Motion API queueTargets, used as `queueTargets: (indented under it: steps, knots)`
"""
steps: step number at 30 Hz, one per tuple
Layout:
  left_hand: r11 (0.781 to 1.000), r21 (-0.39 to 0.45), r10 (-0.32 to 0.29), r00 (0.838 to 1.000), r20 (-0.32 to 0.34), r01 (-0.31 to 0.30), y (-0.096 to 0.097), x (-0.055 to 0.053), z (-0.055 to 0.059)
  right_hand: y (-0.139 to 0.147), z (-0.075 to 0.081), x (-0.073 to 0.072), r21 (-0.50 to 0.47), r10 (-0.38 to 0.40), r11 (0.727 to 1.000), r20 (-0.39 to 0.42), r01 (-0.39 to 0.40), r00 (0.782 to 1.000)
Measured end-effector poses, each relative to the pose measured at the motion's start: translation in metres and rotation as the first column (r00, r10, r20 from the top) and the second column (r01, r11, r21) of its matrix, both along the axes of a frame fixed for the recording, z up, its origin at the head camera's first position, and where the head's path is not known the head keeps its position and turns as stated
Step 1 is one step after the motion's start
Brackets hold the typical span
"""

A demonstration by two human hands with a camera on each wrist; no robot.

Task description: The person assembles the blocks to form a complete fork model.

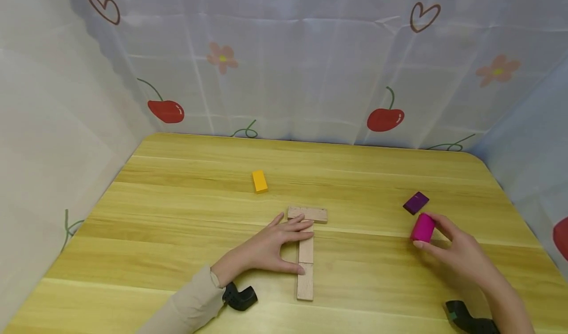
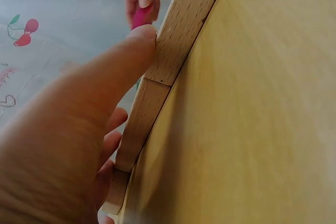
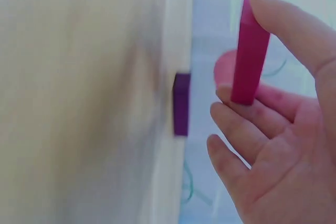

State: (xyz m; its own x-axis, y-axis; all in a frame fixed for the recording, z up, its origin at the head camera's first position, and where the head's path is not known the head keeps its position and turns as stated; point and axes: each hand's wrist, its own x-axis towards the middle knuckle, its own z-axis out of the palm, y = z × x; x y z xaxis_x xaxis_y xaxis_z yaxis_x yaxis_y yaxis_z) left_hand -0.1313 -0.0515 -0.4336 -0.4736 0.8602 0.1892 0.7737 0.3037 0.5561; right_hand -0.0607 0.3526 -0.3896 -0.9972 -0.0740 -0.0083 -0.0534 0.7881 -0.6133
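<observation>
Three plain wooden blocks form a T on the table: a crosswise block (image 1: pixel 317 216) at the far end, and an upper stem block (image 1: pixel 306 250) and a lower stem block (image 1: pixel 305 287) end to end. Across the stem spreads my left hand (image 1: pixel 270 245), its thumb touching the lower block and its fingertips by the upper end. My right hand (image 1: pixel 461 252) pinches a magenta block (image 1: pixel 423 227) between thumb and fingers; the right wrist view shows this magenta block (image 3: pixel 250 59) raised off the table. Just beyond it lies a dark purple block (image 1: pixel 416 203).
A yellow-orange block (image 1: pixel 260 181) lies farther back, left of the T. The wooden table (image 1: pixel 177 211) ends at a printed curtain (image 1: pixel 288 68) at the back and sides. Black wrist mounts (image 1: pixel 241 298) sit close to both wrists.
</observation>
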Motion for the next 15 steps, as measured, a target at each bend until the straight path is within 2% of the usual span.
queueTargets:
  steps: [3, 6, 11, 15]
  knots:
    - [1.000, 0.000, -0.001, 1.000, -0.006, 0.001, 0.000, 0.000, -0.001, -0.013, 0.007, -0.009, -0.036, -0.016, 0.999, 0.001, 0.016, 1.000]
    - [1.000, 0.001, -0.004, 1.000, -0.011, 0.004, 0.000, -0.001, -0.001, -0.028, 0.010, -0.020, -0.076, -0.002, 0.997, -0.031, -0.001, 1.000]
    - [1.000, 0.004, -0.003, 1.000, -0.009, 0.003, 0.000, 0.000, -0.001, -0.059, 0.007, -0.040, -0.125, 0.031, 0.991, -0.057, -0.038, 0.998]
    - [1.000, 0.005, 0.001, 1.000, -0.007, -0.001, 0.000, 0.001, 0.000, -0.087, -0.001, -0.058, -0.155, 0.052, 0.986, -0.051, -0.059, 0.997]
